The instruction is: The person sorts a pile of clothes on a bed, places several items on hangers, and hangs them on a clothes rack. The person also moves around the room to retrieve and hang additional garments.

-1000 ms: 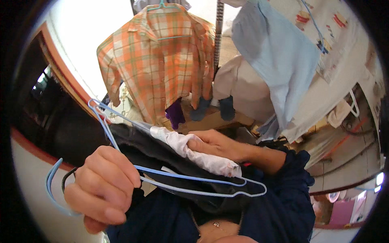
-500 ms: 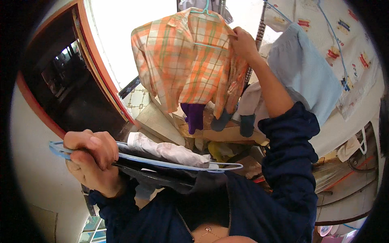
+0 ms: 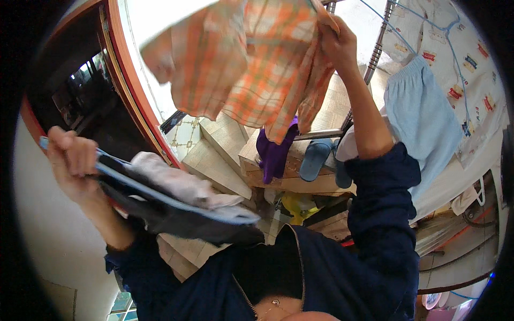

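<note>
Held up at the left, my left hand (image 3: 75,163) is closed around the ends of light-blue hangers (image 3: 184,204). A dark garment (image 3: 155,214) and a crumpled whitish cloth (image 3: 171,179) hang on them, blurred by motion. At the upper middle, my right hand (image 3: 338,45) pinches the right shoulder of an orange-and-white plaid shirt (image 3: 273,67). The shirt hangs with its left sleeve swung outward; its collar and its hanger are cut off by the top edge.
Light-blue trousers (image 3: 425,107) hang at the right before a patterned sheet (image 3: 450,59). A metal post (image 3: 379,45) rises beside my right arm. Below the shirt are a purple cloth (image 3: 276,152), blue slippers (image 3: 316,159) and steps (image 3: 214,163). A doorway (image 3: 80,101) opens at the left.
The plaid shirt and my right hand have moved up and the shirt has swung left. My left hand has shifted up and left with the hangers, which now slant downward to the right.
</note>
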`<state>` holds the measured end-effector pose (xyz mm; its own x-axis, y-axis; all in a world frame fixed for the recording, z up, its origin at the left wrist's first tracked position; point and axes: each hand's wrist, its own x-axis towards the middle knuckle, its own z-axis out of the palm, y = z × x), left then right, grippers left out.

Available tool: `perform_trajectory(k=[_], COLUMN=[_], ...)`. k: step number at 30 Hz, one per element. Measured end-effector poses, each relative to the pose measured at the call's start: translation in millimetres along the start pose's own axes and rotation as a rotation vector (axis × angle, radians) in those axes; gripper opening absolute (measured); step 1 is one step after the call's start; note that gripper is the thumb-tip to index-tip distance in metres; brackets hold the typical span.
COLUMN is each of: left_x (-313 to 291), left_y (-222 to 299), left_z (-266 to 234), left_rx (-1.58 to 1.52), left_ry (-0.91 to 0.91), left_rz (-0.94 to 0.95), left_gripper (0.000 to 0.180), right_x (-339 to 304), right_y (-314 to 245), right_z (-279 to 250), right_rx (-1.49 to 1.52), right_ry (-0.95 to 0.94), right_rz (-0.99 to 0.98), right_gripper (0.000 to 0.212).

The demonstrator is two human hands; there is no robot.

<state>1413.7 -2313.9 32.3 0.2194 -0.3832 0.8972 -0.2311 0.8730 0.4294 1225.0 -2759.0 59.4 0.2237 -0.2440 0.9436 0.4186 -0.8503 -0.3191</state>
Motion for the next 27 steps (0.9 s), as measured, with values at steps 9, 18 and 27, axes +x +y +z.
perform_trajectory(k=[9,18,27], left_x=[76,62,77], left_y=[-33,-62,-124], left_z=[3,133,167], left_rx=[0.367,-0.298,-0.99], left_ry=[-0.295,-0.691,-0.731], left_rz=[-0.32,-0.146,-0.087], left_gripper=[0.05,0.035,0.038], right_x=[-34,-63,-87], right_y=[-41,-98,-116], right_z=[-5,67,-25], right_rx=[0.084,0.185,-0.117], right_ry=[-0.35,-0.472,-0.464], right_rz=[-0.276,-0.187,0.033], right_gripper=[0.028,0.032,0.029])
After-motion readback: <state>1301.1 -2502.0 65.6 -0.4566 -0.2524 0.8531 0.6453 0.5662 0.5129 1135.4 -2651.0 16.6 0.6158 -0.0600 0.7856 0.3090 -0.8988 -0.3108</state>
